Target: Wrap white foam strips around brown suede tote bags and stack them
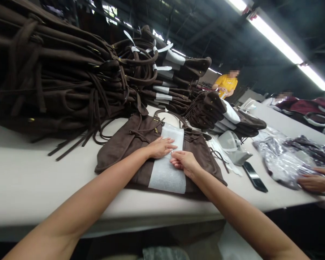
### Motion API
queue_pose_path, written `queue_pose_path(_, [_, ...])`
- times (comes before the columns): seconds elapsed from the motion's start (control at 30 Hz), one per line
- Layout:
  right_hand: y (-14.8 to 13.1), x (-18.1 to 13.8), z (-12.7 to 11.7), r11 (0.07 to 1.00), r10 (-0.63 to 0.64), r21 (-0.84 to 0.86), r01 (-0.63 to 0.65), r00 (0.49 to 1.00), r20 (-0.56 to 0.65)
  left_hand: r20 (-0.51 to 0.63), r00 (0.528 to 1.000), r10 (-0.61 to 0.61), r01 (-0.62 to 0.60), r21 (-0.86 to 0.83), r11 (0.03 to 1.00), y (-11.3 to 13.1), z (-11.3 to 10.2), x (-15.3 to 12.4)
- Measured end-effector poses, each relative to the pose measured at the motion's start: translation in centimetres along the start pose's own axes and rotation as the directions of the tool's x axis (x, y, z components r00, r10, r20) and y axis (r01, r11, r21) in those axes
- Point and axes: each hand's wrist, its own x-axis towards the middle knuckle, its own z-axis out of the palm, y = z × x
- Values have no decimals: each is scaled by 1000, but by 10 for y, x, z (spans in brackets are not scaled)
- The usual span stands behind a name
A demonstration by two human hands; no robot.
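A brown suede handbag point(124, 144) lies flat on the white table point(29, 180) in front of me. A strip of white foam wrap point(168, 169) runs over its middle from top to bottom. My left hand point(160, 147) lies on the strip with fingers stretched flat, pressing it to the bag. My right hand point(183, 161) sits just right of it, fingers curled in a pinch on the strip's edge. The bag's straps point(176, 117) lie at its far end.
A tall stack of brown bags point(48, 72) fills the left. More stacked bags with white wrap point(219, 112) lie beyond. A black phone point(255, 176) and plastic-wrapped items point(284, 159) lie to the right, with another person's hand point(315, 180) on them. People stand far back.
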Motion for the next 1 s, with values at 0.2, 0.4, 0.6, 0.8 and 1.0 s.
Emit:
queue_pose_path(0.2, [5,4,4,994,4,-106,-3,1000,16,1,1000,5,-5,-11,1000,0,0,0])
queue_pose_path(0.4, [3,8,2,970,38,-244,-17,996,84,10,1000,-10,11,-13,1000,0,0,0])
queue_pose_path(0.6, [-3,7,-5,920,84,-393,0,977,196,9,1000,-28,28,-2,1000,3,-1,0])
queue_pose_path(0.8, [-8,-11,-17,851,105,-517,92,935,340,18,999,-26,26,21,999,3,-1,1])
queue_pose_path(1.0, [-1,-41,-37,730,-304,-490,477,868,393,11,1000,-25,25,7,1000,2,0,2])
